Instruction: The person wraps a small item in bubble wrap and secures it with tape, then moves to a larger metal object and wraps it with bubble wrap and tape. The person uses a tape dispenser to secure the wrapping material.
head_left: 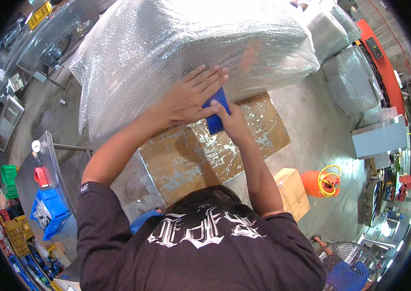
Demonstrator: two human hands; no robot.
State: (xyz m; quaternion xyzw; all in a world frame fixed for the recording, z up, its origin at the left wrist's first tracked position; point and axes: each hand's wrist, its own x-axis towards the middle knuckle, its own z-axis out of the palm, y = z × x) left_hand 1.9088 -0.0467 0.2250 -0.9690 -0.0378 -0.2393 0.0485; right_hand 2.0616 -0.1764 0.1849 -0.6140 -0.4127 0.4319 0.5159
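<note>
A large bulky object under clear bubble wrap [166,43] fills the upper middle of the view. Flat against its near side lies my left hand [191,94], fingers stretched out, its thumb touching a blue flat rectangular piece [216,125]. My right hand [233,120] is closed around that blue piece, thumb on its face. Both hands partly cover the piece, so its exact kind cannot be made out. Beneath my hands, a worn brown board [263,126] with scuffed pale streaks lies on the floor.
To the left stands a metal table [62,179] carrying a blue bin [50,211] and a red tape dispenser-like item [41,177]. A cardboard box [291,194] and an orange gas cylinder [317,183] with a yellow hose sit right. A fan [348,266] is lower right.
</note>
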